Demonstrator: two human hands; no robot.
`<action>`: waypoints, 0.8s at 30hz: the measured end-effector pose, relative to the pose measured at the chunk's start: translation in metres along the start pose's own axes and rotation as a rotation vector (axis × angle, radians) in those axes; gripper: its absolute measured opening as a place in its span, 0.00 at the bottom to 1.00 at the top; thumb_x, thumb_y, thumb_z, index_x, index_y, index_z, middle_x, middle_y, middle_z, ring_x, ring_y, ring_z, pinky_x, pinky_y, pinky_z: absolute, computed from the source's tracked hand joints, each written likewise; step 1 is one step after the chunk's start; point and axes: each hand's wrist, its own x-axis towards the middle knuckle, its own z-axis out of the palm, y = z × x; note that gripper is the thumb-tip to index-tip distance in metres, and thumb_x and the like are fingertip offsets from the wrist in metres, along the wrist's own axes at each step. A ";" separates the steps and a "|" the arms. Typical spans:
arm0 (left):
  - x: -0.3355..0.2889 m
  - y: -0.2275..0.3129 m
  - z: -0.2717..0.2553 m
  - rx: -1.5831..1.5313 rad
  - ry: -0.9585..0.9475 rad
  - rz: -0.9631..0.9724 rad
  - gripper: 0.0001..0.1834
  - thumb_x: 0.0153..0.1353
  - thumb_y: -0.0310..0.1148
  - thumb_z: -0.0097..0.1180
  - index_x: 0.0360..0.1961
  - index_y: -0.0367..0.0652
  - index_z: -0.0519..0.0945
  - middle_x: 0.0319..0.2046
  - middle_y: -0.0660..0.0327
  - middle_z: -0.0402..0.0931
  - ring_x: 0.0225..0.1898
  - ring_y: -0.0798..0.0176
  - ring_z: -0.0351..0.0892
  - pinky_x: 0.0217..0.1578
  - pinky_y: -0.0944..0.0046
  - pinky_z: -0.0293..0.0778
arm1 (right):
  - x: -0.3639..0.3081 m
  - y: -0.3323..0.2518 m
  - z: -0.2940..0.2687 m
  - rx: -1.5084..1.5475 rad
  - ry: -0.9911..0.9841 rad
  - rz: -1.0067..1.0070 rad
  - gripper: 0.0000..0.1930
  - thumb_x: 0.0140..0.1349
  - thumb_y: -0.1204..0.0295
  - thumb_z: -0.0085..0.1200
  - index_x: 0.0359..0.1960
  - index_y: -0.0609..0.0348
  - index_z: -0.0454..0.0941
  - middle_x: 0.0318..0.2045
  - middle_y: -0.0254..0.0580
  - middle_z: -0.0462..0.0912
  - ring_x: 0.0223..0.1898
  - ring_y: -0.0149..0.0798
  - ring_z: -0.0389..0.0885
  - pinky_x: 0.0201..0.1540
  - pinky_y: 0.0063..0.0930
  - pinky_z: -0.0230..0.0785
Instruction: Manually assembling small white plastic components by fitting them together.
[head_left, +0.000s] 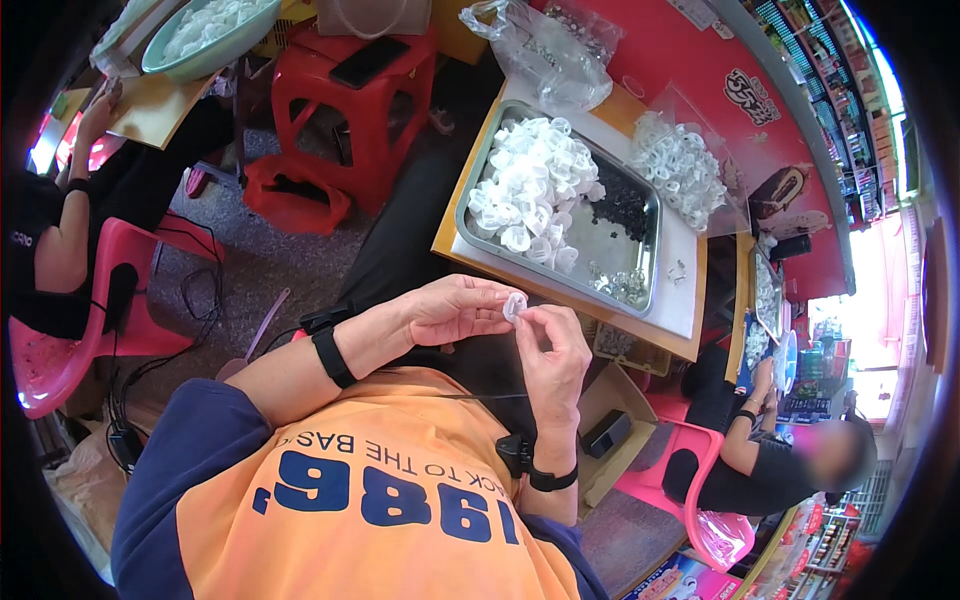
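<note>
Between the fingertips of both my hands is a small translucent white plastic cap-like piece [514, 307]. My left hand [462, 310] pinches it from the left, and my right hand [552, 343] pinches it from the right. Just beyond them, a metal tray [590, 285] rests on the table. A heap of similar white plastic pieces [535, 185] fills its left part. Small black parts [622, 208] lie in the tray's far right area, with small clear or metallic bits [622, 285] near its right end. Fine details of the held piece are too small to tell.
Behind the tray sits a clear bag of white pieces [680, 165], with another plastic bag [545, 50] at the far corner. A red stool [350, 110] carries a black phone [370, 62]. Co-workers sit left and right on pink chairs [690, 480]. An open cardboard box [610, 395] stands below the table.
</note>
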 end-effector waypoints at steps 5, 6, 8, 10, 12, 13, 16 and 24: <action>-0.002 0.001 0.000 0.041 -0.001 -0.005 0.16 0.66 0.31 0.56 0.52 0.33 0.77 0.47 0.56 0.80 0.49 0.66 0.80 0.52 0.67 0.79 | -0.003 0.002 -0.001 -0.098 -0.058 0.003 0.07 0.55 0.80 0.62 0.35 0.61 0.80 0.35 0.41 0.79 0.31 0.40 0.78 0.33 0.30 0.71; -0.003 0.001 -0.001 0.050 -0.001 -0.009 0.16 0.66 0.31 0.56 0.52 0.33 0.77 0.47 0.56 0.80 0.49 0.66 0.80 0.52 0.67 0.79 | -0.003 0.003 -0.001 -0.098 -0.059 0.003 0.07 0.55 0.80 0.62 0.35 0.61 0.80 0.35 0.41 0.79 0.31 0.40 0.78 0.33 0.30 0.71; -0.001 0.001 -0.003 0.063 -0.002 -0.005 0.16 0.66 0.30 0.57 0.52 0.32 0.77 0.47 0.56 0.80 0.49 0.66 0.80 0.52 0.67 0.79 | -0.002 0.006 -0.002 -0.113 -0.113 -0.035 0.07 0.56 0.79 0.62 0.35 0.59 0.80 0.35 0.41 0.79 0.35 0.44 0.78 0.39 0.34 0.71; -0.001 -0.001 -0.004 0.074 0.000 -0.003 0.16 0.66 0.30 0.57 0.51 0.32 0.78 0.47 0.56 0.80 0.49 0.66 0.81 0.52 0.67 0.78 | -0.003 0.007 -0.003 -0.130 -0.133 -0.043 0.06 0.56 0.78 0.61 0.36 0.59 0.80 0.35 0.41 0.79 0.36 0.45 0.78 0.40 0.35 0.70; 0.000 -0.002 -0.003 0.101 0.035 0.014 0.16 0.66 0.30 0.57 0.51 0.32 0.78 0.47 0.56 0.80 0.49 0.65 0.81 0.53 0.66 0.78 | -0.004 0.006 -0.002 -0.147 -0.150 -0.050 0.06 0.57 0.78 0.61 0.36 0.59 0.80 0.35 0.41 0.79 0.36 0.46 0.78 0.41 0.36 0.70; 0.000 -0.002 -0.003 0.101 0.036 0.011 0.16 0.66 0.30 0.57 0.51 0.32 0.78 0.47 0.56 0.80 0.49 0.65 0.81 0.53 0.66 0.78 | -0.004 0.006 -0.002 -0.190 -0.146 -0.073 0.06 0.58 0.78 0.60 0.37 0.61 0.80 0.35 0.43 0.79 0.35 0.46 0.79 0.39 0.35 0.71; 0.000 -0.002 -0.002 0.131 0.057 0.012 0.16 0.66 0.30 0.57 0.51 0.32 0.78 0.47 0.56 0.80 0.49 0.65 0.81 0.54 0.65 0.78 | -0.007 0.007 -0.001 -0.253 -0.150 -0.095 0.06 0.58 0.78 0.60 0.37 0.60 0.80 0.35 0.43 0.79 0.35 0.46 0.79 0.39 0.35 0.71; 0.003 0.001 -0.002 0.050 0.019 -0.023 0.15 0.67 0.32 0.56 0.51 0.34 0.78 0.46 0.58 0.80 0.48 0.65 0.81 0.54 0.64 0.78 | -0.004 -0.001 -0.005 -0.228 -0.039 -0.080 0.11 0.55 0.76 0.63 0.41 0.58 0.81 0.36 0.40 0.78 0.36 0.44 0.78 0.40 0.36 0.69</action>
